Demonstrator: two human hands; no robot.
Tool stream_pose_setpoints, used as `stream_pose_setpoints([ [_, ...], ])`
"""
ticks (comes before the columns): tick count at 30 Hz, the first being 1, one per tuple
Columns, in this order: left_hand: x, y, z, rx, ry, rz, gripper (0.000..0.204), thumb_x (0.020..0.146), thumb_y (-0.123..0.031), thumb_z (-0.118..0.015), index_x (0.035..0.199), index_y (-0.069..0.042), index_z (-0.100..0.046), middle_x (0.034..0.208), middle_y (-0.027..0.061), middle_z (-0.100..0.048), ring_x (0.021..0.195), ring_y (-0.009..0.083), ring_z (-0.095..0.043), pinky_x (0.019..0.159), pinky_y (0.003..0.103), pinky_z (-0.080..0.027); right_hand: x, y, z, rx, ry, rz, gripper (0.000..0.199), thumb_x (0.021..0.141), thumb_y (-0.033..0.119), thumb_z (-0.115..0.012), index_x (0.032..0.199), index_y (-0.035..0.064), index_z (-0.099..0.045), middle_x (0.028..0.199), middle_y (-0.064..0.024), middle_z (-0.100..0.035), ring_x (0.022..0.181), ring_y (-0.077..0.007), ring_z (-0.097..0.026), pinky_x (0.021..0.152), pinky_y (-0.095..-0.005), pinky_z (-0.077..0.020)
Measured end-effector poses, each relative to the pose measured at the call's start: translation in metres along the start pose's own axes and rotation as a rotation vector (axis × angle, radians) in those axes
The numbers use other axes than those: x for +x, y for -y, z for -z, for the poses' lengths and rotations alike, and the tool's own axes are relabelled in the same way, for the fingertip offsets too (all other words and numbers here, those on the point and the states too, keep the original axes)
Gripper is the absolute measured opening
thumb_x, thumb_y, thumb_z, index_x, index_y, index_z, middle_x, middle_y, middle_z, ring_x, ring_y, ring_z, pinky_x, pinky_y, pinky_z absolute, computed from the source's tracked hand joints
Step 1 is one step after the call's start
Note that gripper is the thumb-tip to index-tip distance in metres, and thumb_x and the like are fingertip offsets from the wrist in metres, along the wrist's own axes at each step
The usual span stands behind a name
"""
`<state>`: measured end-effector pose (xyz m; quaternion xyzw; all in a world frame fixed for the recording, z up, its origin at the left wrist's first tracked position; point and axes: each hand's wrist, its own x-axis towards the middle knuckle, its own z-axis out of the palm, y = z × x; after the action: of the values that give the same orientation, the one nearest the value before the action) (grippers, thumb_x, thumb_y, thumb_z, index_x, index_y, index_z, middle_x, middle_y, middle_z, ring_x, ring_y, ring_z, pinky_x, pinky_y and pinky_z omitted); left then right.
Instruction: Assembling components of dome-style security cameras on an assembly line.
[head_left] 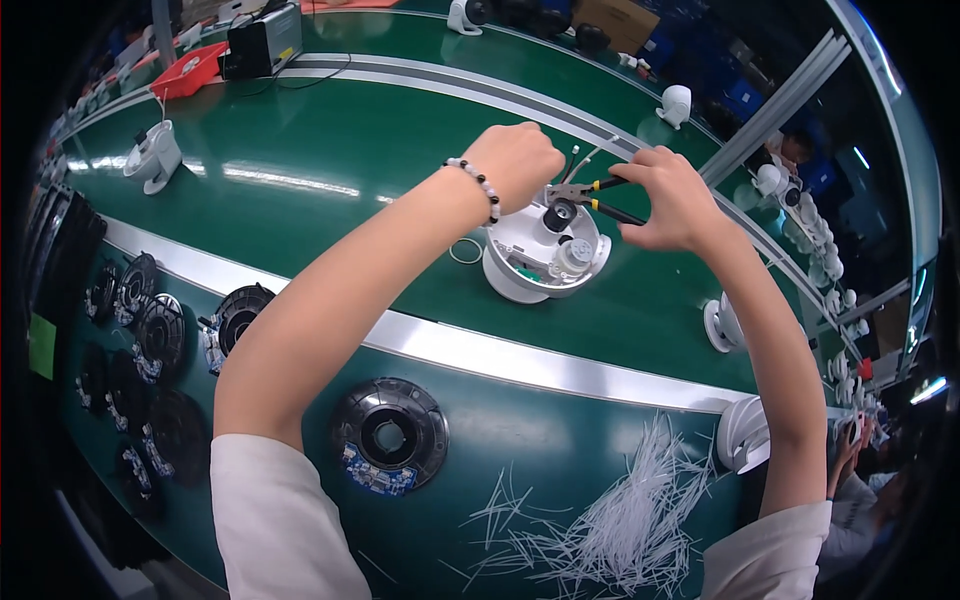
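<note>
My right hand (672, 200) grips a pair of cutting pliers (574, 193) with black and yellow handles, the handles spread apart. Their jaws reach over a round white plastic housing (515, 287), close to a black cylindrical part (557, 216) inside it. A pale round motor (575, 256) and a bit of green board also show in the housing. Over its far left rim my left hand (515, 165) is closed, fingers curled; what they hold is hidden. Thin wires (597, 152) rise between the two hands. A pale ring (465, 251) lies left of the housing.
A heap of thin white plastic strips (640, 520) lies near me, beside a black round plate with blue boards (400, 430). Several similar plates (160, 335) sit left. A metal rail (470, 355) crosses the bench. White devices (154, 158) stand around; another person (855, 500) is at right.
</note>
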<state>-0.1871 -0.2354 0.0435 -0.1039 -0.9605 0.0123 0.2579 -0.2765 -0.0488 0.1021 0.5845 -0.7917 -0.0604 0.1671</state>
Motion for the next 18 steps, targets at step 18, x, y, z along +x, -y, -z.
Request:
stream_pose_setpoints([
  [18,0.020,-0.022,-0.015,-0.088,-0.039,-0.021,0.005,0.073,-0.009,-0.056,0.071,-0.005,-0.058,0.071,0.0058,-0.057,0.077,0.0220,-0.052,0.064,0.033,-0.046,-0.054,-0.031,0.001,0.118,0.008,-0.104,0.047,0.051,0.024,-0.063,0.091,0.0000,-0.060,0.083,-0.0130,-0.057,0.083,-0.0280,-0.054,0.072,-0.0347,-0.0451],
])
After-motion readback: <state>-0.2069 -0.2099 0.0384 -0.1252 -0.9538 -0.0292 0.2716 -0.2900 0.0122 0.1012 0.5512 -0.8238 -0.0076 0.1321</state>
